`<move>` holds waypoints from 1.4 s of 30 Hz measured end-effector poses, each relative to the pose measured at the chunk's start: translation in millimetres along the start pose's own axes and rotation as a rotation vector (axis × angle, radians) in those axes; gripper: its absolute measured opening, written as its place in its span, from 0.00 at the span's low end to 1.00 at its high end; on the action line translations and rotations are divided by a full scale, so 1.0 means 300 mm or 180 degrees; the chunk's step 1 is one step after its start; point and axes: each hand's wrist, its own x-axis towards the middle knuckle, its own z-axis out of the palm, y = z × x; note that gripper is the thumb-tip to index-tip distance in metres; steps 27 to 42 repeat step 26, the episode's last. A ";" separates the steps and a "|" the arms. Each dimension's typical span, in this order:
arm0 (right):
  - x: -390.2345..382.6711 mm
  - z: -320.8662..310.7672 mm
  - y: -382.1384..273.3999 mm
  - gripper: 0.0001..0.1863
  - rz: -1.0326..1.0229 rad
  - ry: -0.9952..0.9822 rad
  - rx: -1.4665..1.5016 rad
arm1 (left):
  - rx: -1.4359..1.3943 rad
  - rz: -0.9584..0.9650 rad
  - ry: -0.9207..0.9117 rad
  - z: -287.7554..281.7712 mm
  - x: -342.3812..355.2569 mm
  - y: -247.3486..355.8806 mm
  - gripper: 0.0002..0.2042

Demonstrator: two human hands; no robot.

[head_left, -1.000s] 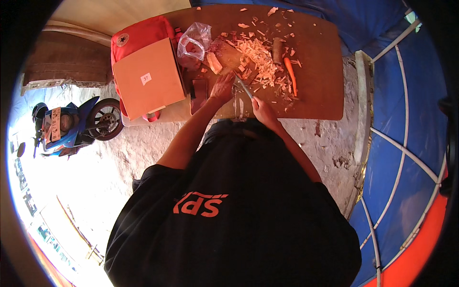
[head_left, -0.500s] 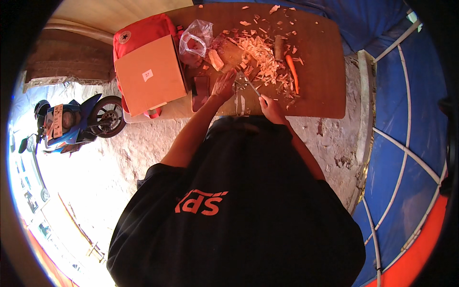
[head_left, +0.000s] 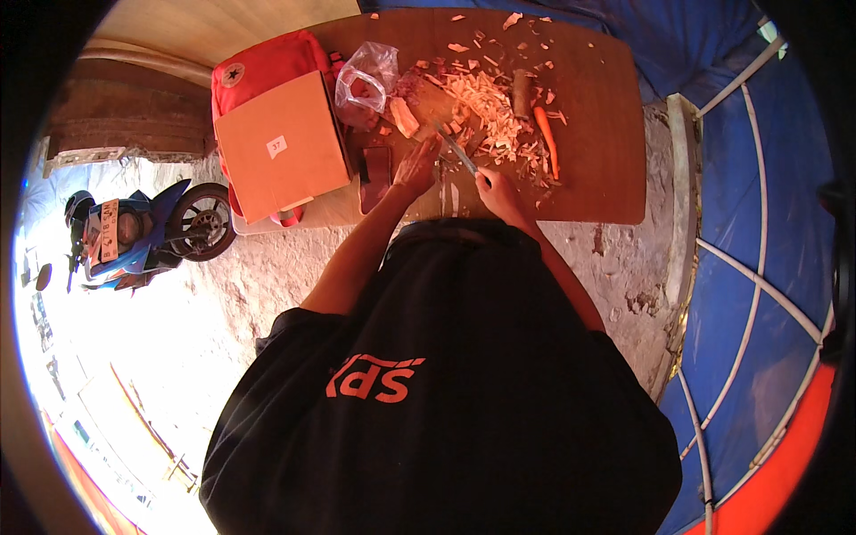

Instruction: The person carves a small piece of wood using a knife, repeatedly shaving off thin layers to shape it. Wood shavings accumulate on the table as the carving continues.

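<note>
My right hand [head_left: 501, 194] is closed round the handle of a knife [head_left: 461, 152], its blade slanting away to the left over the work surface. Close to the blade lies my left hand [head_left: 417, 167], fingers stretched out and side by side, their tips near small cut bits. Anything under those fingers is hidden. Just beyond them rests a pale orange chunk [head_left: 404, 117]. A heap of thin pale orange cut strips [head_left: 490, 105] spreads to the right, beside a brown cylindrical piece [head_left: 522, 93] and a long whole carrot [head_left: 546, 143].
Left on the wooden table [head_left: 597, 169] are a cardboard box [head_left: 283, 147], a red bag [head_left: 267, 62], a clear plastic bag [head_left: 368, 73] and a dark phone [head_left: 375, 176]. A motorbike [head_left: 147, 227] stands beyond the table's left side. Blue sheeting [head_left: 758, 196] hangs at right.
The knife and my right hand have shifted slightly left, the blade tip now further from me. My left hand has drawn back a little toward me.
</note>
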 end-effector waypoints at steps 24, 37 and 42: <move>0.011 -0.003 -0.142 0.16 0.0490 -0.0585 -0.1202 | -0.0251 -0.0287 -0.0100 0.080 -0.018 -0.003 0.40; 0.014 -0.001 -0.144 0.17 0.0514 -0.0661 -0.1181 | -0.0208 -0.0388 -0.0230 0.082 -0.016 -0.002 0.43; 0.014 -0.001 -0.144 0.17 0.0514 -0.0661 -0.1181 | -0.0208 -0.0388 -0.0230 0.082 -0.016 -0.002 0.43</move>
